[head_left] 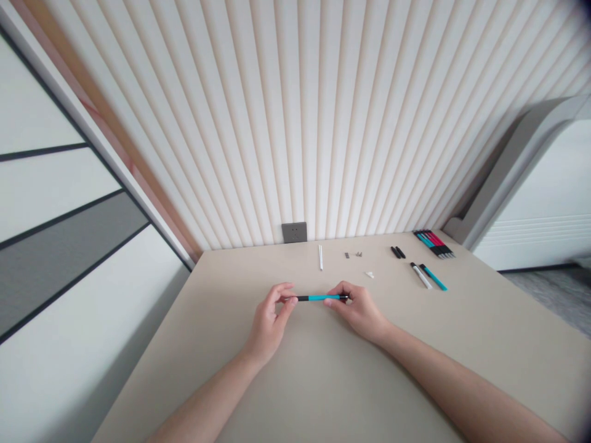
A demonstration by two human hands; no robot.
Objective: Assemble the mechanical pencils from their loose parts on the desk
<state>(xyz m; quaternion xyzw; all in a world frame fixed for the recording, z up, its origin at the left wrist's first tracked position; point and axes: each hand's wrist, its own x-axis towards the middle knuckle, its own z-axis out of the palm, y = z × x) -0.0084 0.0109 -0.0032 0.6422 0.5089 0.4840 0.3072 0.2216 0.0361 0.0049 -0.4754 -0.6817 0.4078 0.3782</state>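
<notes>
A blue and black pen is held level above the table, between my two hands. My left hand pinches its black end with thumb and fingers. At the blue end, my right hand is closed on the pen, and a dark tip shows by its fingers. Beyond the hands lie two thin white sticks, small metal pieces and small white pieces. Two black parts rest farther right, behind a white pen barrel and a blue one.
A row of blue and red pens lies at the back right of the beige table. Behind stands a ribbed wall with a dark socket. A white panelled cabinet is at the left, and a pale headboard-like piece at the right.
</notes>
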